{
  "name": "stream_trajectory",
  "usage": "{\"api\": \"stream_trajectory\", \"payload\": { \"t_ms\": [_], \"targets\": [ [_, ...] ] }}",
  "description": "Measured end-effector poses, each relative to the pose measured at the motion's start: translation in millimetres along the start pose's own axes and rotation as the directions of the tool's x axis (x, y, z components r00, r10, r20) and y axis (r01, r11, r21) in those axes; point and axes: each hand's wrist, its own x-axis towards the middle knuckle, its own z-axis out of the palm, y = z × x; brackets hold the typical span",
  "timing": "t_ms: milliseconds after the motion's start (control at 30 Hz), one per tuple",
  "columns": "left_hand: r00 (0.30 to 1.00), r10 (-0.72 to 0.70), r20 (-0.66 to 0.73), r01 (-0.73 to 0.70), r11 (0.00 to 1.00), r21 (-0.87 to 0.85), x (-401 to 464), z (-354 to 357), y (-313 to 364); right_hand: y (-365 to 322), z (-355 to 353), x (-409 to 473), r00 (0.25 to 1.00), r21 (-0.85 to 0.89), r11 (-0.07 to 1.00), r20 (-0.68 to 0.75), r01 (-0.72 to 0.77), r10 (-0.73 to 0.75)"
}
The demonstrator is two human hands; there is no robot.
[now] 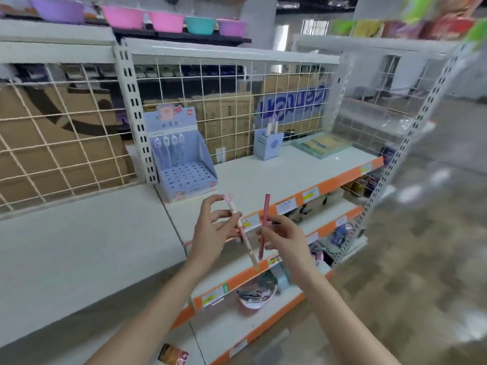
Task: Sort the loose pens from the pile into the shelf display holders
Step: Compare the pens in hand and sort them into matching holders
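My left hand (213,227) pinches a pale pen with a pink bunny top (241,227), tip pointing down to the right. Beside it, my right hand (284,238) grips a slim red pen (264,222) held nearly upright. Both hands hover in front of the white shelf (263,177). A light blue display holder with a grid of holes (184,164) stands at the shelf's back left, with several pens in its rear row. A small blue pen cup (267,144) holding two pens stands further right.
A wire mesh back panel (237,106) rises behind the shelf, cardboard boxes behind it. A flat stack of notebooks (321,144) lies at the right end. Lower shelves with orange price strips (342,177) carry goods and a round container (257,293). Coloured basins (168,21) line the top.
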Motion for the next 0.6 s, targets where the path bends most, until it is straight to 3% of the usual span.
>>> {"api": "stream_trajectory", "payload": {
  "t_ms": [133, 300, 600],
  "targets": [
    [0.999, 0.007, 0.049, -0.005, 1.0, -0.026, 26, 43, -6, 4, -38, 12, 0.998, 0.012, 1.0, -0.064, 0.005, -0.004],
    [0.999, 0.034, 0.006, -0.033, 0.992, -0.119, 73, 90, -10, 12, -75, 36, 0.992, 0.023, 0.999, -0.127, -0.022, 0.025],
    [0.999, 0.051, 0.014, -0.049, 0.993, -0.108, 190, 174, -36, 15, -155, 153, 0.989, 0.01, 0.999, -0.14, -0.043, 0.044]
  ]
}}
